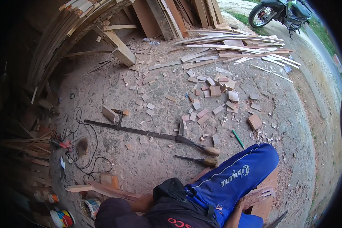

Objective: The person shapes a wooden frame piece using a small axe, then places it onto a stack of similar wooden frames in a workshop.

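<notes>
Concrete floor [287, 100]; wooden piece [114, 190] extends leftward from left grip [142, 203].

Below the clamp [148, 133], the left hand [142, 203] shows its fingers too dimly to tell apart, and the near end of its wood strip [112, 190] is hidden. Below right of the clamp, the right hand's [242, 205] grip is unclear. Left of it, a brown lump [83, 146] is blurred. Above right, the top edge cuts off a motorbike [281, 16].
</notes>
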Motion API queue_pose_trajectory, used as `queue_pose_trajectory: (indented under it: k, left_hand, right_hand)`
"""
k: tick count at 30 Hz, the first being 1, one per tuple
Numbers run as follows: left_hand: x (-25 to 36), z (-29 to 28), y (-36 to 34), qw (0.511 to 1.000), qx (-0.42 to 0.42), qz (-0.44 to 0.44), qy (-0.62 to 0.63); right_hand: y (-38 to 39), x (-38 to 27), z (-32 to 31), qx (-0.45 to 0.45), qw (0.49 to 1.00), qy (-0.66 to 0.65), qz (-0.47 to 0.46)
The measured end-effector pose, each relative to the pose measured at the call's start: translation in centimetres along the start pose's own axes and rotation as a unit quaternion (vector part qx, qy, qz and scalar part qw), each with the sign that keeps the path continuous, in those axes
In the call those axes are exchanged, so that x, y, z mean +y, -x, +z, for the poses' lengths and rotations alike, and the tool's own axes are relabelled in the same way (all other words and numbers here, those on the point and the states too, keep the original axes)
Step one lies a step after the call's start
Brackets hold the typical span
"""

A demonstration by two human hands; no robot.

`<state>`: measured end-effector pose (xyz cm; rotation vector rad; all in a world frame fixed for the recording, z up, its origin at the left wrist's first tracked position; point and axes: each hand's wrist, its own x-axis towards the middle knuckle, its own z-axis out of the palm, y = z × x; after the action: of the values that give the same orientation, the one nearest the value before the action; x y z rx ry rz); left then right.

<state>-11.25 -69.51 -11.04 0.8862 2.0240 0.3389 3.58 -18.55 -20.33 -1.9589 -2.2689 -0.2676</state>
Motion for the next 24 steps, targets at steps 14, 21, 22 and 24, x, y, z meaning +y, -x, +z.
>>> queue_pose_trajectory:
  k: [14, 21, 22, 24]
  left_hand:
    - [1.4, -3.4, 2.2, 0.960, 0.159, -0.135, 0.186]
    - [-5.8, -0.5, 0.1, 0.970, 0.037, -0.135, 0.198]
    - [-6.6, -0.1, -0.3, 0.974, 0.000, -0.118, 0.194]
    - [-8.3, -0.4, -1.4, 0.984, -0.080, -0.033, 0.156]
  right_hand:
    - [-0.6, 1.5, 1.3, 0.057, 0.996, 0.063, 0.003]
    - [0.1, -2.2, 0.1, 0.051, 0.997, 0.046, -0.042]
    - [0.3, -3.4, -0.2, 0.039, 0.997, 0.033, -0.059]
    - [1.1, -5.9, -0.9, 0.017, 0.995, 0.007, -0.094]
